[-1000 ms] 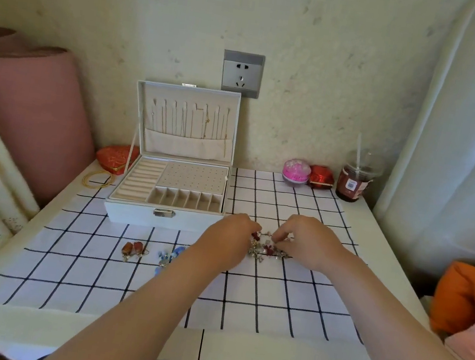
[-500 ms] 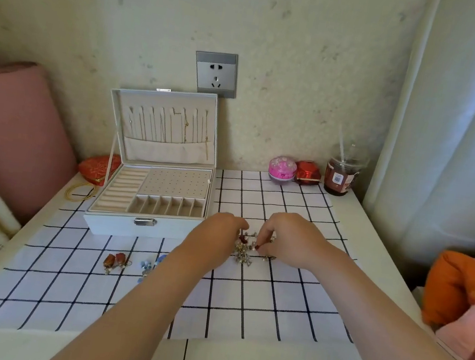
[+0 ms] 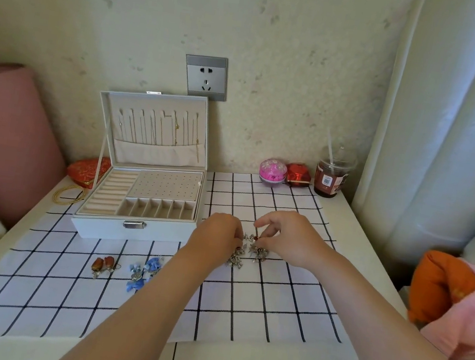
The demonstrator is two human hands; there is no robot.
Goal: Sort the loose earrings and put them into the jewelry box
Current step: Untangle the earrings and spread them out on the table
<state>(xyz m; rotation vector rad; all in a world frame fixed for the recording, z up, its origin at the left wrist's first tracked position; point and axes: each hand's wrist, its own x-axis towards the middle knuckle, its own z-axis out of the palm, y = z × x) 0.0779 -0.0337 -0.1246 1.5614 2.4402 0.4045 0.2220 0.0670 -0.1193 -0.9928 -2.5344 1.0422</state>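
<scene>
The silver earrings [image 3: 246, 249], a small tangle of hooks, dangles and a few red stones, lie on the checked cloth [image 3: 257, 311] just right of the jewelry box [image 3: 131, 229], between the two hands. The right hand [image 3: 290, 237] pinches one red-stoned piece at the top of the tangle, its fingers [image 3: 267, 221] drawn narrow round it. The left hand [image 3: 216, 236] curls down onto the near side of the heap. Its fingertips are hidden behind the hand, so I cannot tell whether it holds a piece or only steadies the pile.

These pieces look very light, thin and springy, and they are likely to snag on each other. A hard pull could bend a hook or drag the whole cluster along. The best hold is probably on the solid stone or body of one earring, while the other hand pins down the rest.

Two sets already lie apart on the cloth in front of the box: a pair of reddish-brown drop earrings [image 3: 103, 264] and, beside them, soft blue tasselled earrings [image 3: 142, 271]. The box stands open with its lid upright, showing ring rolls, a perforated stud panel and a row of small compartments. I can see no earrings in them, so the sorting seems partly done and the stowing not begun.

Further out on the counter [image 3: 354, 227] are a pink round tin [image 3: 273, 171], a red faceted box [image 3: 298, 174] and a lidded drink cup [image 3: 333, 176] by the wall. A red pouch [image 3: 88, 171] and gold bangles [image 3: 69, 194] lie left of the box.
</scene>
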